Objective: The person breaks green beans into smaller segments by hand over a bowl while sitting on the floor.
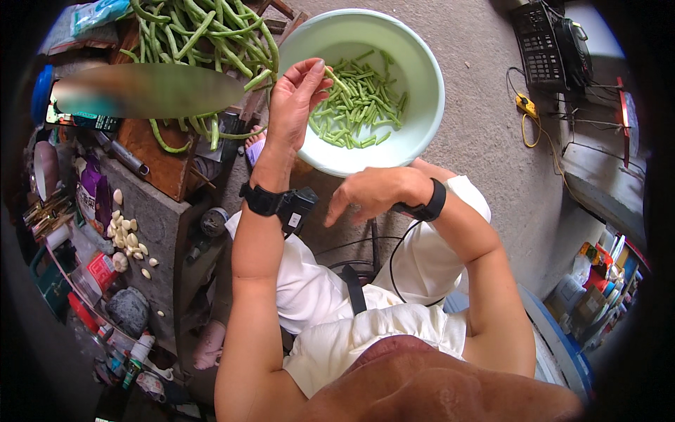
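Observation:
My left hand point(300, 97) is raised over the near left rim of a large pale green plastic basin point(430, 113). Between its thumb and fingertips is a green bean piece point(334, 79). Many short cut bean pieces point(364, 105) lie on the bottom of the basin, mostly towards its middle and near side. My right hand point(372, 192) hovers just below the basin's near rim. Its fingers point left and down, slightly blurred and apart, and nothing shows in them. Left of the basin, a heap of long green beans point(200, 31) hangs over a wooden board's edge.
Garlic cloves point(126, 232) are spread on a concrete block point(163, 253) at the left, near a grey stone point(128, 311) and packets. A phone point(84, 118) lies by the beans. To the right are a black crate point(535, 47) and a yellow power strip point(526, 106) with its cable.

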`<action>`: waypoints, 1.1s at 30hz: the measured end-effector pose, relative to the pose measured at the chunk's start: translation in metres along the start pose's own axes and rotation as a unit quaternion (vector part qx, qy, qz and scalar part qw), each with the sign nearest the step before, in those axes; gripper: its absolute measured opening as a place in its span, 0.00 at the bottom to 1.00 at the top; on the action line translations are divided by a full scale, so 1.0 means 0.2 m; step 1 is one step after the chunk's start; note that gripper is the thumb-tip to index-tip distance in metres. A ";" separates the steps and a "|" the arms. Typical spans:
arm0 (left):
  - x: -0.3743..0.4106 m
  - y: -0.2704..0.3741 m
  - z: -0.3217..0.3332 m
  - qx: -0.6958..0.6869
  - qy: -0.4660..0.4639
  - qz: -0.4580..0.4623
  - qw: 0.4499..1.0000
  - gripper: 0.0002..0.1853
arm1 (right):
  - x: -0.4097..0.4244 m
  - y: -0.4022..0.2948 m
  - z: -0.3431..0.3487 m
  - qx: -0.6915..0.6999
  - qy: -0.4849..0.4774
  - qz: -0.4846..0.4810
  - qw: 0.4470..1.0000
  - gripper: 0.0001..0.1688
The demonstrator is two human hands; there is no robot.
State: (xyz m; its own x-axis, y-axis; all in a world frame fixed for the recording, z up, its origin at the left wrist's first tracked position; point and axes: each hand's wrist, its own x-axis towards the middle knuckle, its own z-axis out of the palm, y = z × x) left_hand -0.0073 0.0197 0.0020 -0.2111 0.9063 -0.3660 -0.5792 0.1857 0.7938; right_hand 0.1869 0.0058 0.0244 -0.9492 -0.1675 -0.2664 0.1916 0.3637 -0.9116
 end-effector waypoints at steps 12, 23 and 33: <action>-0.02 0.00 0.00 0.088 -0.009 0.024 0.996 0.11 | -0.10 0.00 -0.34 0.154 0.484 -0.010 0.862 0.07; -0.03 -0.02 0.04 0.136 -0.044 0.068 0.987 0.12 | -0.02 0.21 -0.34 0.140 0.501 0.091 0.849 0.19; -0.06 0.02 0.06 0.370 -0.066 0.177 0.910 0.14 | -0.05 0.13 -0.36 -0.096 0.522 0.130 0.838 0.13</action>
State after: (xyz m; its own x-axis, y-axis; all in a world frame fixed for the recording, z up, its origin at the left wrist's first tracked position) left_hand 0.0023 0.0137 0.0146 -0.1570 0.9876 -0.0021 0.2048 0.0347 0.9782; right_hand 0.1833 0.0821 0.0251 -0.6018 0.7962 0.0622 0.4772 0.4209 -0.7714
